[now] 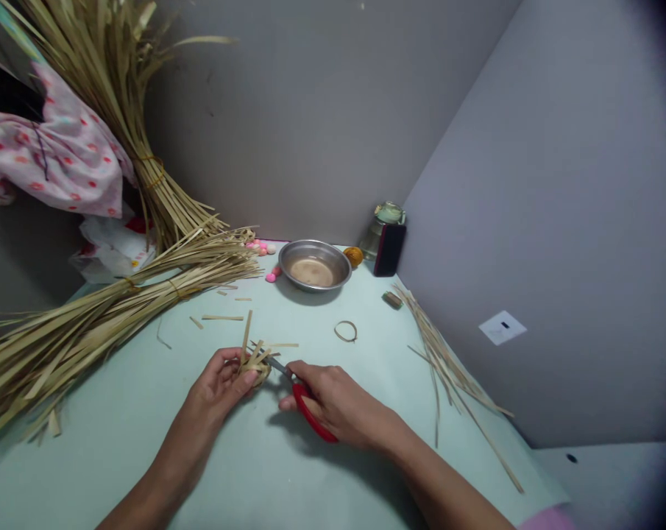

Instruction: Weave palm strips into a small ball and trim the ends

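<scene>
In my left hand (225, 386) is a small woven straw piece (257, 368), pinched between thumb and fingers, with several loose strip ends sticking up from it. My right hand (335, 401) grips a pair of scissors (313, 419) by the red handles. The scissor blades reach left to the strip ends on top of the woven piece; whether they are closed on a strip is too small to tell. Cut bits of flat straw (222, 318) lie on the table just beyond my hands. A thin straw ring (346, 331) rests farther right.
Large tied bundles of straw (112, 309) fill the left side. At the back stand a metal bowl (315, 287) of liquid, a glass jar (371, 239) and a dark phone (391, 250). Thin strips (448, 361) lie along the right wall. Pink pieces (271, 277) sit beside the bowl.
</scene>
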`<state>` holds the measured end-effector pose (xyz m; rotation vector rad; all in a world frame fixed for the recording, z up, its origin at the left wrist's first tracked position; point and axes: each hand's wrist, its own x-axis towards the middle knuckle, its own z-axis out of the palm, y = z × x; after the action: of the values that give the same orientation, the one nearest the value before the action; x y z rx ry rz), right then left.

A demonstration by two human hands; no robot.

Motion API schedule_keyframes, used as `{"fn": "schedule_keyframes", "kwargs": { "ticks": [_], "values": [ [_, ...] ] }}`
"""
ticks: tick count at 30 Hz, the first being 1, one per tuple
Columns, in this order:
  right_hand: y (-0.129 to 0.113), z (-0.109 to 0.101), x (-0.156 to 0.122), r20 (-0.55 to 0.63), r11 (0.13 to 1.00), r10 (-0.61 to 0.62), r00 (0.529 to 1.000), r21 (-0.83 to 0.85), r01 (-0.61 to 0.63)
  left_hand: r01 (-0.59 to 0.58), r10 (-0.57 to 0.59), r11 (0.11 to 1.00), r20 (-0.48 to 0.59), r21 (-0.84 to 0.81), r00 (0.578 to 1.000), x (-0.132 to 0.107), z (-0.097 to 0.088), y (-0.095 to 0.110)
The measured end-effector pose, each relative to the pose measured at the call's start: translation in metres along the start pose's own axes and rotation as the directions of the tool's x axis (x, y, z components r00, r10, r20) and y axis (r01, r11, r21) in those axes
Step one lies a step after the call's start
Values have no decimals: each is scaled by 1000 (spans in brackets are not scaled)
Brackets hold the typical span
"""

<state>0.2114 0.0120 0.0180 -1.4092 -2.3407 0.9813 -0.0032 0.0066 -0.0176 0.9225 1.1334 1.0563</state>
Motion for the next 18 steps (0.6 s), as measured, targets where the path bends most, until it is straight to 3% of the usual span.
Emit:
{"fn": "schedule_keyframes", "kwargs": {
  "ticks": [6,18],
  "values": [
    [-1,2,1,-56,990,-34,998,-137,26,-68,66,995,30,72,997,4,-3,-7],
    [-3,1,2,-48,990,44,998,139,-37,-1,1,999,7,53,1000,3,-1,-1]
  ]
}}
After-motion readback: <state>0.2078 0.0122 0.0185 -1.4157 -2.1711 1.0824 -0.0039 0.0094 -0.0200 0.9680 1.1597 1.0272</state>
